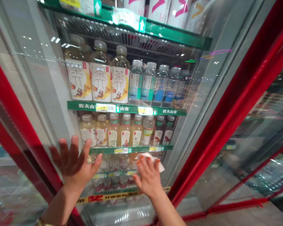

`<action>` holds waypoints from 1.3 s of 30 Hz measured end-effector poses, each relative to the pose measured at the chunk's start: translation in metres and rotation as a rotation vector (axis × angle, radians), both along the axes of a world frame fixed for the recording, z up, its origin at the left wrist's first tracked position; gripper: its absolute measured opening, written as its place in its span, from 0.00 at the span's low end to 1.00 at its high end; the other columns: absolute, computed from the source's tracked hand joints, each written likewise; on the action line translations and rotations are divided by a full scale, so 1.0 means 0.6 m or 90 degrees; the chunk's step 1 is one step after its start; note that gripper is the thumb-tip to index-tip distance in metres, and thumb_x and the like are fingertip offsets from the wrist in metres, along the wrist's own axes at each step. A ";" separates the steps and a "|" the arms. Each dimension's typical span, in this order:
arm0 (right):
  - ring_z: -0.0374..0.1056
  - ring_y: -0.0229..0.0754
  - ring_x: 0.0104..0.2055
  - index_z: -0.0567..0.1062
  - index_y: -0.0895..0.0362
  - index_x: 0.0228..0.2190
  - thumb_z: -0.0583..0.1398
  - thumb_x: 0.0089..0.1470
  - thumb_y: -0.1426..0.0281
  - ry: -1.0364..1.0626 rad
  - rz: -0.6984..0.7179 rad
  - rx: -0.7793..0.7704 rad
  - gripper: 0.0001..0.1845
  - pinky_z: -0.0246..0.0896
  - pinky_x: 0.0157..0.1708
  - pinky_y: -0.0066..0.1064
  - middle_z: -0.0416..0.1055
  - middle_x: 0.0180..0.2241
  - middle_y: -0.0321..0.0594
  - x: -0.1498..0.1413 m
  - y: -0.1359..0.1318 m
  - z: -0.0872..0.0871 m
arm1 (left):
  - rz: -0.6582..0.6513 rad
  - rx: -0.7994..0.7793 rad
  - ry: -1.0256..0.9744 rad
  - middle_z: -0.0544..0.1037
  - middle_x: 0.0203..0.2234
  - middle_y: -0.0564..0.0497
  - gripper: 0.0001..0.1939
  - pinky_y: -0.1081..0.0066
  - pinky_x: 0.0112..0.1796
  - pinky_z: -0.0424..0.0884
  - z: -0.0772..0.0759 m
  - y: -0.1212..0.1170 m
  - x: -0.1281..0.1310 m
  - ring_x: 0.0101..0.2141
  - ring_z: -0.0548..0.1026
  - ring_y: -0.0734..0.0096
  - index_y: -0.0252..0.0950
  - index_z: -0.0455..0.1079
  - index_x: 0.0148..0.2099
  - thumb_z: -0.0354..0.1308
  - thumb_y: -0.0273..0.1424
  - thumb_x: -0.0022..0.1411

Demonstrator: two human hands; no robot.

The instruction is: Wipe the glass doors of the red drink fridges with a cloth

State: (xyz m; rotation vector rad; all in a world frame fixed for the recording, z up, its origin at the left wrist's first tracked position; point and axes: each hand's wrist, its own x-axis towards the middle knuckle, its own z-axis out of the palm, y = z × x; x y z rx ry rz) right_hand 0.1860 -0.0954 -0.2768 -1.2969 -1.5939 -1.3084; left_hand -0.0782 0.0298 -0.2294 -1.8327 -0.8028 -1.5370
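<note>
A fridge's glass door (188,125) stands in front of me, with bottled drinks showing through it. My right hand (149,175) lies on a white wipe, paper or cloth (159,167), pressed against the glass below the middle of the door. Part of the wipe is hidden under the fingers. To the left, my left hand (76,163) is raised with spread fingers and holds nothing. It is close to the glass by the red door frame (41,147); whether it touches cannot be made out.
Behind the glass, large tea bottles (120,75) and smaller clear bottles (136,81) line one shelf. Shorter bottles (125,131) stand below. Green shelf strips (129,110) carry price tags. A red frame bar (209,116) slopes along the right, beside another glass door (247,160).
</note>
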 end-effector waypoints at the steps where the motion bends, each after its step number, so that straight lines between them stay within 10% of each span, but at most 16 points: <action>1: 0.29 0.42 0.84 0.48 0.53 0.79 0.52 0.70 0.65 0.046 -0.028 0.018 0.42 0.20 0.83 0.51 0.36 0.81 0.35 0.029 -0.012 -0.013 | -0.011 0.001 -0.002 0.47 0.81 0.55 0.48 0.36 0.79 0.34 -0.002 -0.005 0.005 0.80 0.44 0.45 0.54 0.48 0.82 0.66 0.38 0.68; 6: 0.23 0.58 0.84 0.32 0.61 0.79 0.48 0.70 0.67 0.254 -0.091 0.082 0.46 0.32 0.77 0.78 0.28 0.81 0.49 0.063 0.011 -0.023 | -0.024 0.029 0.077 0.49 0.81 0.54 0.45 0.43 0.80 0.34 -0.061 -0.036 0.050 0.80 0.45 0.51 0.51 0.51 0.82 0.65 0.37 0.69; 11: 0.34 0.48 0.84 0.51 0.45 0.79 0.57 0.65 0.61 -0.039 0.010 0.001 0.45 0.25 0.84 0.56 0.53 0.77 0.29 -0.017 0.040 -0.124 | 0.004 0.092 0.101 0.50 0.80 0.51 0.44 0.39 0.79 0.38 -0.106 -0.027 0.071 0.80 0.45 0.51 0.51 0.51 0.82 0.63 0.44 0.70; 15: 0.32 0.46 0.84 0.43 0.49 0.80 0.55 0.69 0.65 0.034 -0.064 0.045 0.45 0.26 0.83 0.56 0.39 0.81 0.31 0.069 0.005 -0.176 | -0.032 0.083 0.094 0.52 0.80 0.55 0.45 0.39 0.78 0.42 -0.132 -0.038 0.059 0.79 0.51 0.52 0.53 0.51 0.82 0.64 0.41 0.68; 19: 0.28 0.63 0.84 0.30 0.55 0.79 0.48 0.75 0.64 0.265 -0.100 0.120 0.43 0.34 0.76 0.80 0.31 0.82 0.47 0.089 0.007 -0.140 | -0.067 0.033 0.086 0.55 0.79 0.56 0.44 0.40 0.79 0.42 -0.239 -0.062 0.047 0.78 0.53 0.51 0.54 0.53 0.81 0.63 0.37 0.68; 21: 0.28 0.61 0.84 0.30 0.54 0.80 0.52 0.74 0.62 0.199 -0.055 0.091 0.47 0.32 0.78 0.76 0.38 0.82 0.46 0.037 0.028 -0.151 | -0.057 0.027 0.075 0.53 0.80 0.55 0.43 0.43 0.79 0.41 -0.304 -0.063 0.047 0.79 0.50 0.53 0.51 0.52 0.82 0.61 0.36 0.70; 25: 0.29 0.45 0.85 0.56 0.42 0.77 0.56 0.72 0.56 -0.111 0.028 -0.030 0.37 0.18 0.83 0.54 0.51 0.79 0.23 -0.026 0.037 -0.285 | -0.026 0.040 0.051 0.50 0.80 0.53 0.42 0.40 0.79 0.41 -0.387 -0.041 0.048 0.80 0.48 0.53 0.49 0.48 0.83 0.57 0.35 0.72; 29: 0.31 0.47 0.84 0.48 0.46 0.79 0.54 0.73 0.61 -0.027 -0.052 0.008 0.40 0.21 0.83 0.57 0.45 0.81 0.31 0.089 -0.007 -0.410 | -0.015 0.070 0.067 0.45 0.81 0.52 0.44 0.39 0.79 0.37 -0.402 -0.020 0.052 0.80 0.43 0.50 0.47 0.45 0.83 0.57 0.38 0.72; 32: 0.30 0.59 0.84 0.32 0.52 0.80 0.49 0.75 0.62 0.222 -0.130 0.096 0.43 0.36 0.78 0.74 0.36 0.82 0.49 0.160 -0.023 -0.410 | -0.052 0.061 0.058 0.41 0.82 0.56 0.46 0.35 0.78 0.33 -0.403 -0.014 0.057 0.80 0.43 0.43 0.53 0.41 0.84 0.59 0.40 0.71; 35: 0.31 0.65 0.84 0.29 0.55 0.80 0.48 0.76 0.59 0.294 -0.121 0.138 0.45 0.37 0.76 0.79 0.35 0.82 0.56 0.110 0.006 -0.396 | -0.067 0.050 0.043 0.42 0.82 0.57 0.47 0.33 0.78 0.35 -0.405 -0.013 0.058 0.80 0.46 0.41 0.55 0.42 0.83 0.61 0.39 0.71; 39: 0.33 0.50 0.85 0.52 0.48 0.79 0.56 0.72 0.52 -0.076 0.029 -0.025 0.42 0.26 0.82 0.60 0.52 0.80 0.37 -0.007 0.036 -0.474 | -0.065 0.058 0.050 0.43 0.82 0.54 0.46 0.35 0.78 0.35 -0.408 -0.011 0.056 0.80 0.45 0.45 0.51 0.43 0.83 0.60 0.39 0.72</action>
